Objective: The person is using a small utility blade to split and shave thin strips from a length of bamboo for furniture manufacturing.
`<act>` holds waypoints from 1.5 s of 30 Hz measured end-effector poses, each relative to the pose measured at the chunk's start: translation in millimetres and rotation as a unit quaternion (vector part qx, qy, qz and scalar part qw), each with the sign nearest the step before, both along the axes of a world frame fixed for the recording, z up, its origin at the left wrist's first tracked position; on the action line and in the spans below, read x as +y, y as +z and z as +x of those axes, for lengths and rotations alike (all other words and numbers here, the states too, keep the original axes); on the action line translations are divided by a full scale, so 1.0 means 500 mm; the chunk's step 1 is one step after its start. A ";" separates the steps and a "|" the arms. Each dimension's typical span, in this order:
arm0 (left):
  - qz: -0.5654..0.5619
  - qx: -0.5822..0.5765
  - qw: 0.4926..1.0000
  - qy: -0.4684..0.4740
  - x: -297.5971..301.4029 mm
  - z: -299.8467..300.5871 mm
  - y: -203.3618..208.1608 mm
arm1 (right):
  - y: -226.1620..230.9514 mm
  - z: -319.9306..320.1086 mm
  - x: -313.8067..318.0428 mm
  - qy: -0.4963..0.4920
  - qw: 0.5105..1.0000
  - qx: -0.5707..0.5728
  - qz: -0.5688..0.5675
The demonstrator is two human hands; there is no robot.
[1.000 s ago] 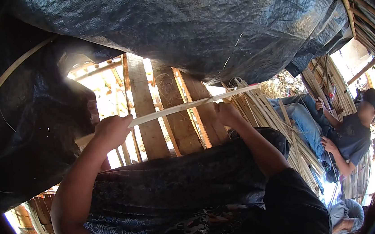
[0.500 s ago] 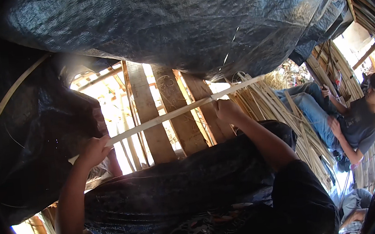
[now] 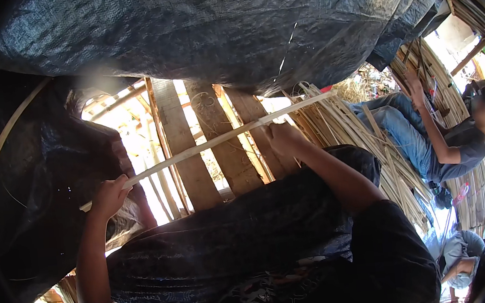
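A long pale bamboo strip (image 3: 212, 142) runs across the middle of the view, low at the left and higher at the right. My left hand (image 3: 109, 194) grips its left end. My right hand (image 3: 283, 137) is closed around it further along, past the middle. The strip's right end reaches over a pile of thin bamboo strips (image 3: 349, 122). Below the strip lies my lap, covered in dark patterned cloth (image 3: 233, 240).
A dark blue tarpaulin (image 3: 213, 31) hangs overhead and at the left. Wooden planks (image 3: 180, 140) stand behind the strip. At the right a seated person (image 3: 445, 138) in jeans works among bamboo strips. Another person (image 3: 460, 256) is at the lower right.
My left hand has slid down and outward along the strip toward its left end. The strip now slopes more, and my right hand has stayed near its middle.
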State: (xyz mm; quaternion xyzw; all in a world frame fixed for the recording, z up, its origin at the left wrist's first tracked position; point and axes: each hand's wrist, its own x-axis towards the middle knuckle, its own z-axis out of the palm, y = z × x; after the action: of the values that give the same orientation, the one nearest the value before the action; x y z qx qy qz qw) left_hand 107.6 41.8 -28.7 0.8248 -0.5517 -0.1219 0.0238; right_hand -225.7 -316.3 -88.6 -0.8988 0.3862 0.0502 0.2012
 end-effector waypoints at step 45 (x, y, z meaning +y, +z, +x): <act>-0.029 -0.030 0.998 0.036 0.163 0.052 -0.029 | -0.031 -0.110 -0.189 -0.073 0.997 0.031 -0.002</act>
State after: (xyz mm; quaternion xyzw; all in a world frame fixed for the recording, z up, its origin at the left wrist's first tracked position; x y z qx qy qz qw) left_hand 133.5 123.1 -43.2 0.8465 -0.5252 -0.0796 0.0357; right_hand -280.8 -410.6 -104.2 -0.8666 0.4570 0.0626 0.1906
